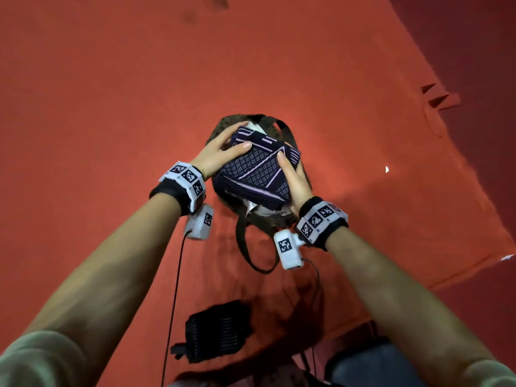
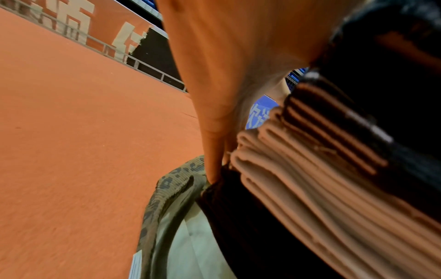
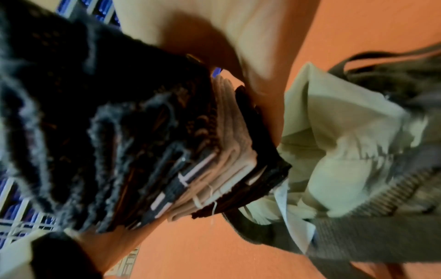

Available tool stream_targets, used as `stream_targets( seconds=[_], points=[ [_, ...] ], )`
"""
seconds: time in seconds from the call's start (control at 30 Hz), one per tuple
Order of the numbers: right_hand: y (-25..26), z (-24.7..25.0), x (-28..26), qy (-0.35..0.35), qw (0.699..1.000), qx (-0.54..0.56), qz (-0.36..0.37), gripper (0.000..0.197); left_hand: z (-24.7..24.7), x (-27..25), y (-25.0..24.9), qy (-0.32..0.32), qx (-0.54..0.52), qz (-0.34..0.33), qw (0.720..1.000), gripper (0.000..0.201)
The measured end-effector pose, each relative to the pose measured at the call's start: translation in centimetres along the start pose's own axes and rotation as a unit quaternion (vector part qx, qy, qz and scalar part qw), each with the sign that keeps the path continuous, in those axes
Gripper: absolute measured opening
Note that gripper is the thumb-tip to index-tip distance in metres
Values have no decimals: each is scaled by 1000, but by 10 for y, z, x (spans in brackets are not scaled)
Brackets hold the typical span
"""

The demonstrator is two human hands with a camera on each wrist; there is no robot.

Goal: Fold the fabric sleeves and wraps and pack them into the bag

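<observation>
A folded stack of fabric pieces (image 1: 257, 170), dark navy with pale lilac pattern on top, sits over the mouth of a brown patterned bag (image 1: 276, 219). My left hand (image 1: 220, 155) grips its left side, thumb on top. My right hand (image 1: 293, 180) grips its right side, thumb across the top. In the left wrist view the stack (image 2: 322, 169) shows beige and dark layers above the bag rim (image 2: 164, 196) and pale lining. The right wrist view shows the stack's layered edge (image 3: 190, 160) beside the bag's pale lining (image 3: 334, 143).
An orange-red cloth (image 1: 111, 107) covers the surface under the bag. The bag's dark strap (image 1: 245, 247) loops toward me. A black ribbed item (image 1: 217, 331) lies near the front edge. The cloth's right edge (image 1: 460, 191) drops to a darker floor.
</observation>
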State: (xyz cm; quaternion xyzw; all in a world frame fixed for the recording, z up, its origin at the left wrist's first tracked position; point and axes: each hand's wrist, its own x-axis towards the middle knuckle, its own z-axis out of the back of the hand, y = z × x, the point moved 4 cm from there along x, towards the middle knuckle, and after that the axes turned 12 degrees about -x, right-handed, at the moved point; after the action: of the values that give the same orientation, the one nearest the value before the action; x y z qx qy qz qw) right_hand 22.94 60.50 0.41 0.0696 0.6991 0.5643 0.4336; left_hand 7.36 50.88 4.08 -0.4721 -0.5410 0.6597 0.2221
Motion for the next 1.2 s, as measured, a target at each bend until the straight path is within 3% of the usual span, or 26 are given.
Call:
stream_targets(
  seconds=[0.23, 0.4, 0.43, 0.53, 0.57, 0.63, 0.7, 0.77, 0.8, 0.83, 0.93, 1.0, 1.03, 1.07, 1.13, 1.2],
  points=[
    [-16, -8, 23, -63, 996, 64, -22, 51, 9, 46, 21, 52, -26, 64, 996, 43],
    [-39, -11, 26, -47, 998, 26, -42, 34, 9, 58, 67, 85, -64, 140, 984, 41],
    [-45, -14, 25, -47, 997, 7, -57, 39, 11, 59, 72, 95, -53, 152, 982, 44],
    [-58, -17, 28, -66, 994, -45, -73, 79, 14, 64, 82, 116, -30, 167, 979, 57],
    [-57, -14, 27, -74, 991, -74, -84, 81, 13, 66, 82, 121, -26, 166, 978, 57],
    [-54, -2, 20, -100, 979, -148, -99, 63, 9, 70, 83, 124, -20, 162, 979, 50],
    [-52, 17, 10, -169, 955, -235, -60, 44, 7, 75, 86, 117, -14, 165, 979, 51],
    [-52, 35, 7, -244, 927, -284, -35, 40, 8, 78, 89, 112, -4, 171, 979, 55],
    [-59, 42, 10, -262, 918, -292, -57, 42, 9, 80, 91, 109, -5, 177, 978, 58],
    [-64, 47, 15, -263, 913, -296, -97, 46, 9, 80, 93, 107, -6, 183, 977, 60],
    [-94, 54, 27, -181, 932, -225, -217, 59, 6, 79, 93, 121, -4, 191, 974, 64],
    [-102, 56, 25, -155, 944, -140, -255, 40, 3, 78, 93, 135, -1, 199, 971, 64],
    [-99, 57, 23, -150, 948, -115, -257, 19, 2, 78, 93, 143, 2, 202, 969, 64],
    [-95, 60, 20, -146, 949, -115, -257, 14, 1, 79, 94, 146, 5, 205, 968, 64],
    [-86, 68, 16, -161, 950, -143, -228, 25, 2, 81, 93, 137, 8, 206, 969, 66],
    [-86, 79, 21, -185, 949, -176, -186, 23, 4, 81, 93, 123, 5, 210, 970, 64]
  ],
)
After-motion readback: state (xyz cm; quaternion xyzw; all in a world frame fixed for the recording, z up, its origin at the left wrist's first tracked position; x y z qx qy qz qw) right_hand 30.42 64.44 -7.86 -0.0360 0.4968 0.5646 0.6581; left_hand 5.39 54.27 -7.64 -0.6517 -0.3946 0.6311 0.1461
